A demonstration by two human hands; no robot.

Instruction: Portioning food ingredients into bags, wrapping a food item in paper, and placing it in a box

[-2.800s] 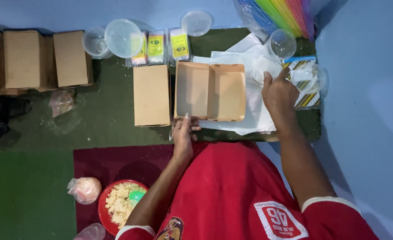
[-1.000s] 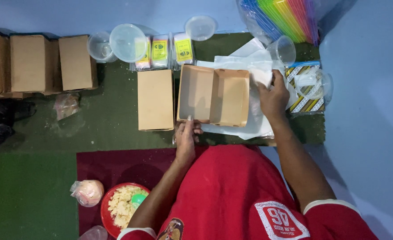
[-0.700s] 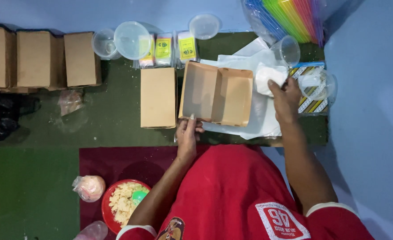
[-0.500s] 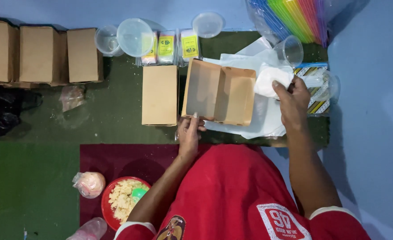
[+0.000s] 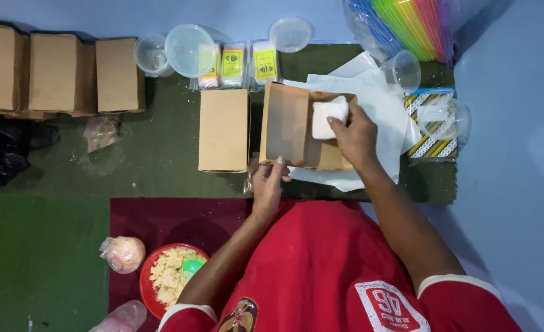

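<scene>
- One green mat (image 5: 161, 154) covers the floor, with one dark red mat (image 5: 173, 215) lying over its near part.
- One bundle of coloured straws (image 5: 407, 24) in clear plastic lies at the far right.
- Three closed brown boxes (image 5: 57, 71) stand in a row at far left; a fourth closed box (image 5: 224, 130) lies just left of the open box (image 5: 290, 126).
- One stack of white paper sheets (image 5: 376, 104) lies under the open box.
- One red bowl (image 5: 152, 280) of pale crumbs sits by the knee.
- The right hand (image 5: 357, 136) is pinched on one folded white paper (image 5: 327, 117), held over the open box's right part.
- The left hand (image 5: 269, 181) rests fingers together on the open box's near edge.
- Three yellow-labelled packets (image 5: 234, 63) lie beyond the boxes.
</scene>
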